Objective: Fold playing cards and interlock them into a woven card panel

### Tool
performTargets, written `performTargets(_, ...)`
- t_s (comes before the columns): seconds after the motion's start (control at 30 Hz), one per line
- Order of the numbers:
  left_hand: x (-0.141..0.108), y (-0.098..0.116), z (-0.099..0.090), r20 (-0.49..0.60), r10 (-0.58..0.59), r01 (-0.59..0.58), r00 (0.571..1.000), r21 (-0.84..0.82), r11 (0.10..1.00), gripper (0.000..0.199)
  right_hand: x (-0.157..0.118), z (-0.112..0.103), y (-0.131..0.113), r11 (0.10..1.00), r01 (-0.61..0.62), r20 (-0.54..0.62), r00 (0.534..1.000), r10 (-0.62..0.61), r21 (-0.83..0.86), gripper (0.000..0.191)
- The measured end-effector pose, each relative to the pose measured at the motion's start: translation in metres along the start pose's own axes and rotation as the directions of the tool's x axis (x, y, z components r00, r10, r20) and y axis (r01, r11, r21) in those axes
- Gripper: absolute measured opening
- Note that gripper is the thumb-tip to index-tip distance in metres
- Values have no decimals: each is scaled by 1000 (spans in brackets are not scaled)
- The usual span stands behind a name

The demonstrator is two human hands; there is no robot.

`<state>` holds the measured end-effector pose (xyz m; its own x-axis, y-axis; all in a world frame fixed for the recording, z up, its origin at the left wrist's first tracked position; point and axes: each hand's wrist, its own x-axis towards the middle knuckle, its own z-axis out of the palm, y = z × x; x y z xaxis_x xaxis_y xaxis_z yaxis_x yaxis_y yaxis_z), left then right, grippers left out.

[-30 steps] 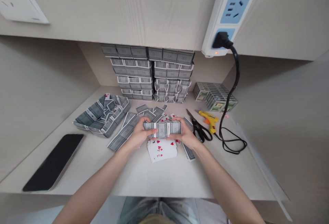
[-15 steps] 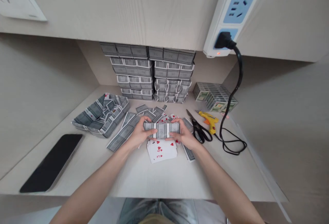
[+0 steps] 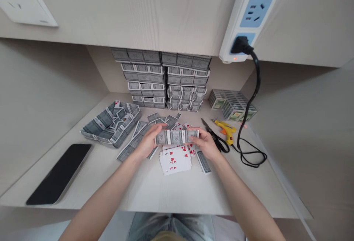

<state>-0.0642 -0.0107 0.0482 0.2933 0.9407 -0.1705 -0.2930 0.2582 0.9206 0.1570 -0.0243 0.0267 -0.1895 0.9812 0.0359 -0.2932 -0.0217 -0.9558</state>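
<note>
Strip of folded cards held up between two hands

The strip of folded cards [image 3: 176, 137] is held level above a face-up stack of cards [image 3: 175, 163]. It should prove light, springy, a little slick and easily creased, best taken by both ends. Its right end is pinched by the right hand [image 3: 206, 144], thumb across the front; its left end is met by the left hand [image 3: 147, 143], fingers loosely spread, though whether it is gripped there cannot be told. Half a second ago, the left thumb was laid over the front; now that panel is uncovered. Scissors [image 3: 213, 134] and a glue gun [image 3: 228, 129] are placed rightward.
</note>
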Motion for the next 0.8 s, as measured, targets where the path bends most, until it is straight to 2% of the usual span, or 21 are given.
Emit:
performTargets(0.1, 0, 0, -1, 7, 14, -15, 1000, 45, 999, 33, 0, -2, 0, 986, 129, -8, 991, -131, -102, 22)
performTargets(0.23, 3, -4, -5, 11, 50, -51, 999, 66, 997, 33, -1, -2, -6, 904, 301, 84, 954, -289, -304, 9)
performTargets(0.33, 6, -9, -7, 52, 187, -193, 981, 155, 969, 36, -3, 0, -11, 842, 354, 120, 935, -335, -407, 13)
performTargets(0.4, 7, -11, -7, 78, 329, -338, 941, 247, 908, 35, -3, 1, -10, 805, 361, 136, 931, -338, -471, 21)
performTargets(0.5, 7, -14, -6, 114, 513, -514, 851, 378, 770, 35, 0, -2, -3, 744, 375, 165, 924, -344, -553, 52)
performTargets(0.57, 6, -14, -6, 117, 586, -574, 801, 426, 699, 36, 3, -6, 5, 705, 392, 154, 913, -378, -591, 61)
performTargets(0.63, 6, -13, -6, 88, 630, -604, 772, 411, 683, 42, 6, -9, 11, 673, 388, 143, 910, -390, -630, 63)
performTargets(0.7, 6, -12, -6, 34, 626, -603, 779, 313, 734, 54, 7, -8, 14, 649, 379, 143, 911, -386, -660, 63)
performTargets(0.73, 6, -11, -5, 6, 594, -577, 805, 242, 780, 59, 7, -7, 14, 640, 373, 143, 913, -382, -672, 64)
performTargets(0.8, 4, -9, -3, -13, 455, -451, 891, 109, 886, 64, 5, -3, 13, 622, 356, 140, 919, -369, -698, 65)
